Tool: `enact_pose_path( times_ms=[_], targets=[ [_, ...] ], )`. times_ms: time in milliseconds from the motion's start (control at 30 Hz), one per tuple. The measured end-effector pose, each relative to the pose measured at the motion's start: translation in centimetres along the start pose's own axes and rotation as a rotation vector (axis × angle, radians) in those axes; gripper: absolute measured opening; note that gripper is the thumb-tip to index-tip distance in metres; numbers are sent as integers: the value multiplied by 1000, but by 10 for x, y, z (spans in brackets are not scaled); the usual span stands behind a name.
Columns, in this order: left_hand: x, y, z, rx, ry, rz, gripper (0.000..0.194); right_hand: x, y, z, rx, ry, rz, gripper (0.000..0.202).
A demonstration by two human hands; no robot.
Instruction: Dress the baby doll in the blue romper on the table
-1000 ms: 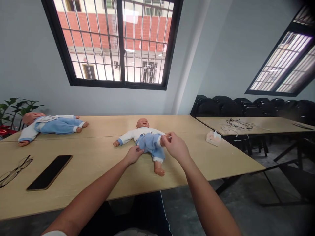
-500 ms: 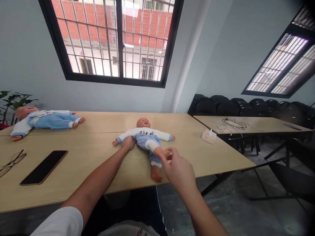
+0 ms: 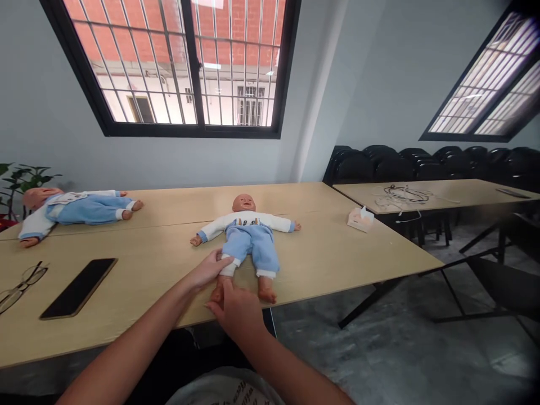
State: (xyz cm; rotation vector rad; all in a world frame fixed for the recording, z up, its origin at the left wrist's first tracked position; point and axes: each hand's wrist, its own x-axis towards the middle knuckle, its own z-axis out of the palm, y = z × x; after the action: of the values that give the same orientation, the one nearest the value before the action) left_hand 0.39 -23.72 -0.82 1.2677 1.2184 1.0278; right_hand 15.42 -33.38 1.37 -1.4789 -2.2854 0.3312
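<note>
A baby doll [image 3: 251, 239] in a white top and blue trousers lies face up on the table, its feet toward me. My left hand [image 3: 211, 268] grips the white trouser cuff [image 3: 229, 269] on the doll's leg at the left of the view. Closed around the foot [image 3: 217, 291] of that same leg is my right hand [image 3: 239, 311], whose fingers partly cover the ankle. The doll's other leg lies straight beside it, its bare foot [image 3: 267, 289] near the table's front edge.
Another doll [image 3: 84, 207] lies at the far left of the table [image 3: 160, 270]. A phone [image 3: 79, 288] and glasses [image 3: 22, 285] rest nearer on the left. To the right are a tissue box [image 3: 360, 219], a second table with cables [image 3: 400, 194] and stacked black chairs [image 3: 354, 164].
My left hand has moved from the doll's waist down to the trouser cuff. My right hand has let go of the other foot and moved left. The raised leg now lies straight.
</note>
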Motion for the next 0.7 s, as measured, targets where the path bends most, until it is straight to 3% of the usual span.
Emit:
enact_pose_path(
  times_ms=[133,233,300,400,467,533,600,700],
  targets=[
    [4,-7,-32,46,109,10,60,17,22,-25,298,124,45,31],
    [4,-11,-57,132,179,26,63,42,62,-29,453,399,211,33],
    [-7,-8,-61,299,305,100,62,61,85,-18,687,505,416,38],
    [-38,0,-36,641,521,345,59,87,96,8,1314,351,620,41],
    [-61,-1,-5,710,445,413,53,100,91,23,1596,236,619,37],
    [-79,-10,23,662,345,409,66,110,82,33,1682,200,586,30],
    [-88,-24,38,671,336,404,80,116,76,39,1700,184,558,24],
    [-88,-44,30,707,363,339,76,119,77,43,1716,155,506,22]
  ],
)
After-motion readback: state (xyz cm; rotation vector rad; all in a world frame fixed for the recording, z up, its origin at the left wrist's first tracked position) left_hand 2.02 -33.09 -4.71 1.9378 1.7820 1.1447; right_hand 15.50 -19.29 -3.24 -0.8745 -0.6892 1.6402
